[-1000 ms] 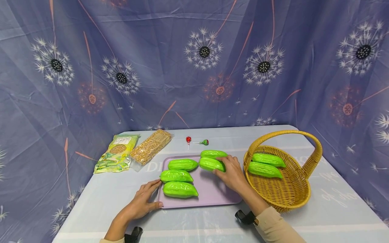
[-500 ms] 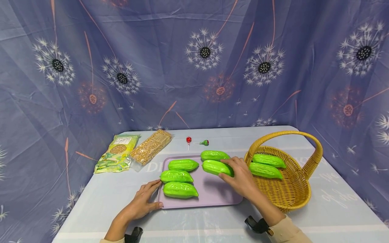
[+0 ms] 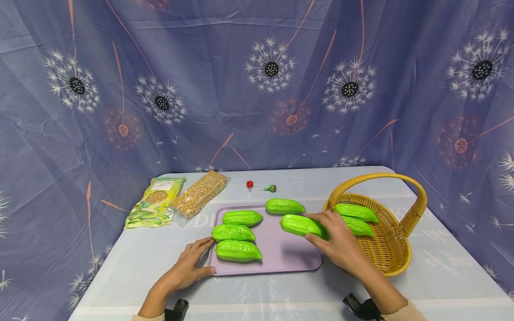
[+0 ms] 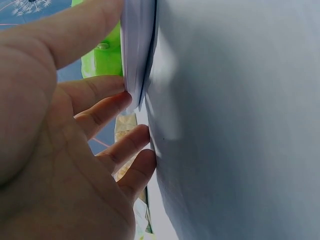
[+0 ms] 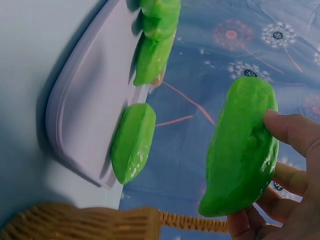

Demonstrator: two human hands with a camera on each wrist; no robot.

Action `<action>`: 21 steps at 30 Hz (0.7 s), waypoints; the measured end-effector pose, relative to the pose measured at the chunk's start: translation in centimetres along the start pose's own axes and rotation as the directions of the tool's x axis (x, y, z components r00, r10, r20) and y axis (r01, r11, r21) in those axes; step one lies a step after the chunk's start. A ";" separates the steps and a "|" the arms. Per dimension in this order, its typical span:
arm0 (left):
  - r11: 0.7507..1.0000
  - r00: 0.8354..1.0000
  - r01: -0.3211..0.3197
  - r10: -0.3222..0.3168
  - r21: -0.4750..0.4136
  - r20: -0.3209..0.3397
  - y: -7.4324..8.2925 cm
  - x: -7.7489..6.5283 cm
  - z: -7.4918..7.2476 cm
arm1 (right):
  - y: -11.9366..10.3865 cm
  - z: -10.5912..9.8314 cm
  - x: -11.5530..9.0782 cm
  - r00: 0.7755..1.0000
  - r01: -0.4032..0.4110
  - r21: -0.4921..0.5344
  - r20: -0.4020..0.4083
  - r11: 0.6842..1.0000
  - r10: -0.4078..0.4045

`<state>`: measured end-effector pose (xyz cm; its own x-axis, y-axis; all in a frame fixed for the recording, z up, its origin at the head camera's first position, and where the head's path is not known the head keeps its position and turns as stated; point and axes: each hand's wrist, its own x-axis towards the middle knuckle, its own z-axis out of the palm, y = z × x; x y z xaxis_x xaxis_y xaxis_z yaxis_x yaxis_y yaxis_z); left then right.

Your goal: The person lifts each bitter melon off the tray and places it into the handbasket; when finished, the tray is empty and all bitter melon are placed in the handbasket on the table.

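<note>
My right hand (image 3: 335, 236) holds a glossy green bitter melon (image 3: 303, 225) above the right part of a lilac tray (image 3: 277, 254). In the right wrist view the thumb lies on one side of this bitter melon (image 5: 242, 150), with the fingers curled behind it. My left hand (image 3: 188, 264) rests at the tray's near left corner. Its fairly straight fingertips (image 4: 117, 102) touch the tray's edge. Three more bitter melons (image 3: 238, 250) lie in a column on the tray's left, and another bitter melon (image 3: 285, 206) sits at its back right.
A yellow wicker basket (image 3: 395, 254) with a tall handle stands right of the tray, with two bitter melons (image 3: 356, 212) inside. Behind the tray lie a red lollipop (image 3: 250, 184) and a green lollipop (image 3: 272, 188). At the back left are a yellow-green packet (image 3: 154, 203) and a grain bag (image 3: 201, 194).
The right hand has lifted its bitter melon from beside the back one and carried it right, towards the basket. The left hand has stayed in place at the tray.
</note>
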<state>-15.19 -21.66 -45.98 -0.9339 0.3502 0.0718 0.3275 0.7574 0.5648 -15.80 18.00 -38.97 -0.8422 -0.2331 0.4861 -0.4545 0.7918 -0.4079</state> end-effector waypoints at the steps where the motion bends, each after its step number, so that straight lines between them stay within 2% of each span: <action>1: 1.000 1.000 0.000 0.000 0.000 0.000 0.0 0.0 0.0 | 0.1 -0.2 -0.1 1.000 0.008 -0.003 -0.003 1.000 -0.008; 9: 1.000 1.000 0.003 -0.002 -0.016 0.013 0.0 0.0 -0.1 | 1.3 -1.8 -1.5 0.998 0.028 -0.051 -0.052 0.998 -0.031; 21: 1.000 1.000 0.000 0.001 -0.025 0.017 0.2 0.0 -0.2 | 2.7 -4.4 -3.0 0.996 0.016 -0.091 -0.088 0.996 -0.024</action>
<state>-15.16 -21.64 -45.75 -0.9311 0.3602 0.0580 0.3241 0.7436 0.5849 -13.19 23.31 -38.16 -0.8022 -0.2011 0.5621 -0.4394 0.8364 -0.3278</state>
